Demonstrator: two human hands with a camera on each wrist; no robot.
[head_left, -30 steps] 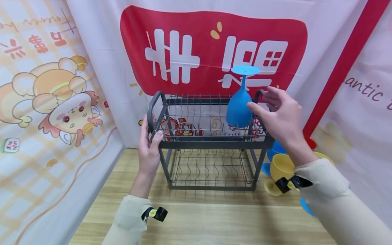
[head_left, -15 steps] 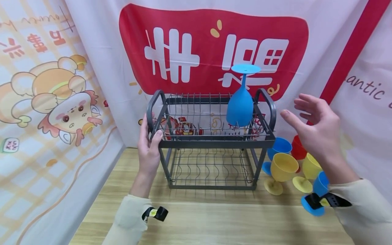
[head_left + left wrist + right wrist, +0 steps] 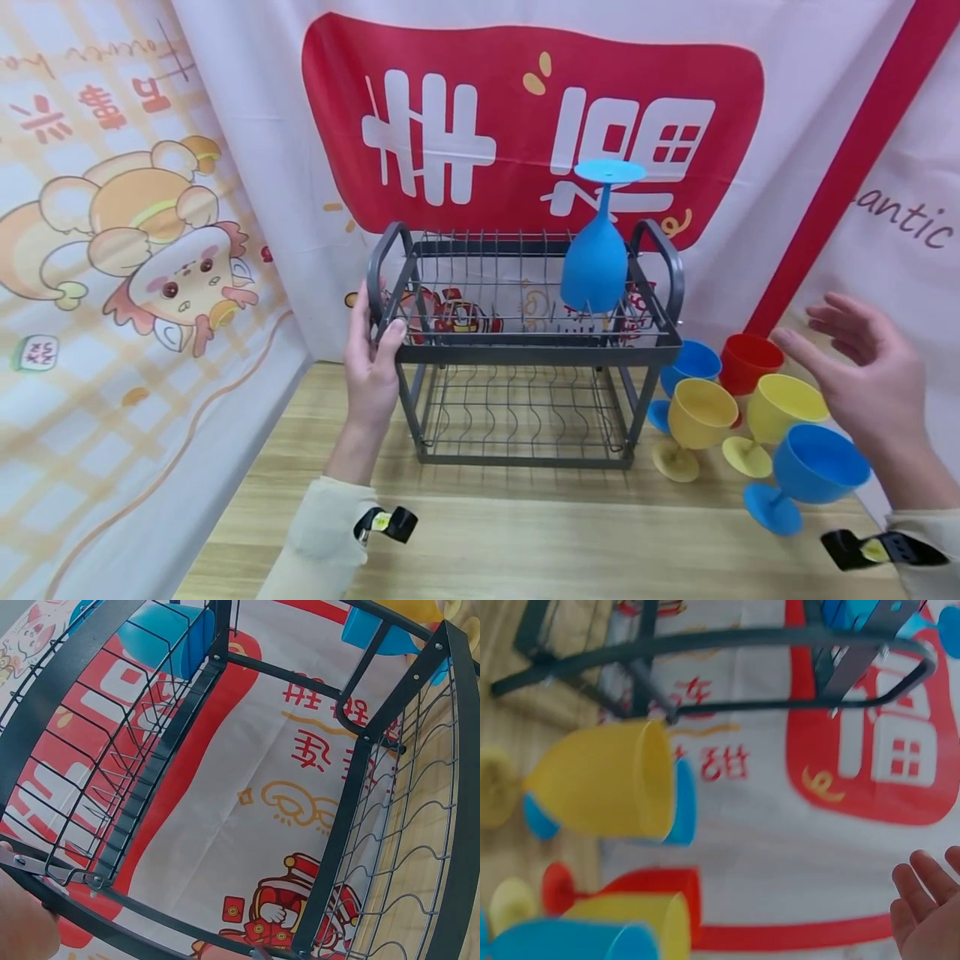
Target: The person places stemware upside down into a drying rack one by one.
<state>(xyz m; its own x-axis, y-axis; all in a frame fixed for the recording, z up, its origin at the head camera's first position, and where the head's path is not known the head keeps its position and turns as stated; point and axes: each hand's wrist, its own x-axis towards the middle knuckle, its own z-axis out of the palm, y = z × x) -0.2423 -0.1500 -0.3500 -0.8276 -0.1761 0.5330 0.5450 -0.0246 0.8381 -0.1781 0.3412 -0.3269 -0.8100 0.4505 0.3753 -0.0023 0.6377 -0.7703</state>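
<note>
A dark grey two-tier dish rack [image 3: 536, 356] stands on the wooden table. My left hand [image 3: 372, 367] grips its left side at the upper tier, thumb in front and fingers round the outer frame. On the upper tier's right end a blue goblet [image 3: 595, 262] rests upside down, its foot pointing up. My right hand [image 3: 870, 367] hovers at the right with nothing in it, fingers loosely bent and apart from the thumb. Below and left of it stand a blue goblet [image 3: 821, 463], a yellow goblet [image 3: 786, 410] and a red goblet [image 3: 750, 364].
Another yellow goblet [image 3: 701, 414] and a further blue goblet [image 3: 690, 367] stand close to the rack's right side. Behind the rack hangs a white cloth with a red panel [image 3: 525, 125]. A printed cloth [image 3: 150, 233] covers the left side.
My right hand has left the upside-down blue goblet and moved right and down, over the standing goblets. My left hand keeps its grip on the rack.
</note>
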